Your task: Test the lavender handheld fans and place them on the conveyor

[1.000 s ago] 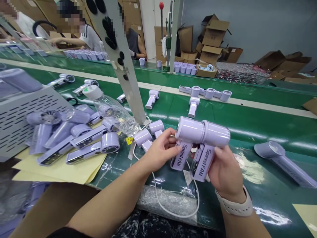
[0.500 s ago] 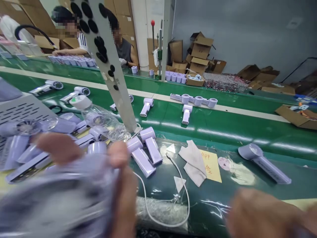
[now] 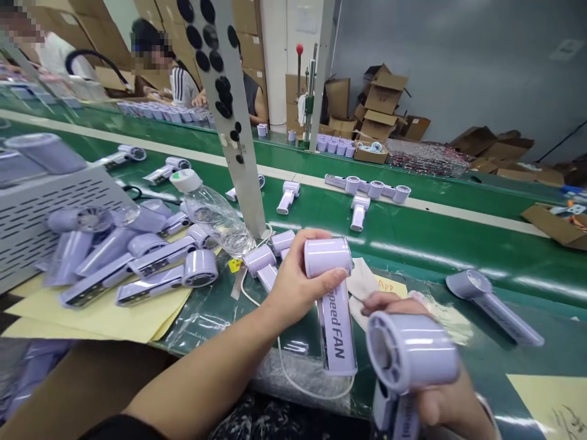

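Note:
My left hand (image 3: 291,284) grips a light purple handheld fan (image 3: 338,336) around its round head, with the handle hanging down and "Speed FAN" lettering facing me. Close beside it on the right, my right hand (image 3: 447,397) is closed around a second purple fan (image 3: 419,348), upright, its grille turned left; the handle's lower end is cut off by the frame. Behind my left hand two more purple fans lie on the bench, one of them the nearer fan (image 3: 260,261). A pale cloth (image 3: 359,281) is partly hidden behind my hands.
A heap of purple fans (image 3: 153,260) lies at left on yellow paper (image 3: 137,315), by a clear bottle (image 3: 217,214) and metal post (image 3: 241,140). Another fan (image 3: 499,308) rests at right. Fans sit along the green conveyor (image 3: 413,229). A white cable (image 3: 298,391) loops below. Co-workers sit opposite.
My left hand, with a fan, has swung from the near left to the middle. My right hand has come leftward from the lower right, its fan now in view. The camera has turned slightly left.

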`<state>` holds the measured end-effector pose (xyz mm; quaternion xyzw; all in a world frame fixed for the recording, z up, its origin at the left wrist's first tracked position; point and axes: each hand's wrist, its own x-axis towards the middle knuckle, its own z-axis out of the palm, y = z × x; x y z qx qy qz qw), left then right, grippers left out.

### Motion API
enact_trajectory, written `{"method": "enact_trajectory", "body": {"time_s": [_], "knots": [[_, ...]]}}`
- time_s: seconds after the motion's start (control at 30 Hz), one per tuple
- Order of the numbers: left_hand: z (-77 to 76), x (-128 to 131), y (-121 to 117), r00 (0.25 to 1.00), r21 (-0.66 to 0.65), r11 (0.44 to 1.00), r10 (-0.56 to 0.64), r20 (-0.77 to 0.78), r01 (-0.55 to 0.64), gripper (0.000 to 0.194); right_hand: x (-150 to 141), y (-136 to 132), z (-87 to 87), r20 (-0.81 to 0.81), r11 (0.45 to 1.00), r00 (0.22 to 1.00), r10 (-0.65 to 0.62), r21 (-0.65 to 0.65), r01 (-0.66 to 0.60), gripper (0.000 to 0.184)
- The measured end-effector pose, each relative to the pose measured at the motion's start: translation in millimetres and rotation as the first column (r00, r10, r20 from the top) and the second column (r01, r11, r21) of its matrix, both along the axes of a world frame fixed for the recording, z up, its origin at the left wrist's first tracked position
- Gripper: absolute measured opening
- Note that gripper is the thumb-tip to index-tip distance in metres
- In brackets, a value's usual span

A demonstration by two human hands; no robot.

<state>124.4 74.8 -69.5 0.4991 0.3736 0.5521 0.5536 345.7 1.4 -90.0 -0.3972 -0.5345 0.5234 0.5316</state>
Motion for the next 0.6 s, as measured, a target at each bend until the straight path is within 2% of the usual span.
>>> {"method": "enact_trajectory", "body": {"time_s": [0.07, 0.13, 0.2, 0.23, 0.3, 0.37, 0.43, 0.5, 0.57, 0.6], "knots": [[-9.6, 2, 2, 0.995, 0.014, 1.000, 0.019, -0.097, -0.017, 0.057, -22, 1, -7.3, -0.005, 0.993, 0.993, 0.116, 0.007, -0.116, 0.081], [-19.3, 3, 4, 0.980, 0.027, 0.999, 0.033, -0.198, -0.028, 0.058, -34, 2, -12.8, -0.036, 0.976, 0.979, 0.203, -0.076, -0.205, 0.084], [-27.9, 2, 7, 0.954, 0.045, 0.999, 0.041, -0.297, -0.029, 0.062, -32, 9, -14.6, -0.017, 0.969, 0.976, 0.216, -0.122, -0.216, 0.087], [-31.5, 1, 8, 0.940, 0.061, 0.998, 0.045, -0.337, -0.025, 0.064, -25, 16, -14.0, 0.017, 0.975, 0.982, 0.186, -0.126, -0.182, 0.087], [-37.3, -1, 13, 0.912, 0.104, 0.995, 0.054, -0.407, -0.013, 0.065, 1, 34, -10.7, 0.143, 0.994, 0.988, 0.061, -0.101, -0.047, 0.086], [-41.5, -3, 17, 0.875, 0.128, 0.991, 0.036, -0.482, 0.029, 0.059, 41, 53, -6.2, 0.316, 0.986, 0.942, -0.109, -0.082, 0.142, 0.079], [-44.3, -4, 18, 0.833, 0.136, 0.986, -0.003, -0.553, 0.094, 0.048, 87, 61, -1.9, 0.489, 0.950, 0.839, -0.238, -0.065, 0.307, 0.064], [-45.3, -3, 17, 0.798, 0.128, 0.978, -0.058, -0.600, 0.167, 0.037, 129, 56, 1.9, 0.605, 0.915, 0.745, -0.279, -0.069, 0.399, 0.050], [-43.5, -1, 12, 0.783, 0.121, 0.970, -0.095, -0.615, 0.213, 0.031, 161, 43, 5.1, 0.668, 0.847, 0.644, -0.373, -0.039, 0.530, 0.051], [-41.1, 0, 9, 0.781, 0.121, 0.966, -0.106, -0.616, 0.227, 0.030, 173, 37, 6.5, 0.694, 0.794, 0.591, -0.411, -0.046, 0.607, 0.050]]}}
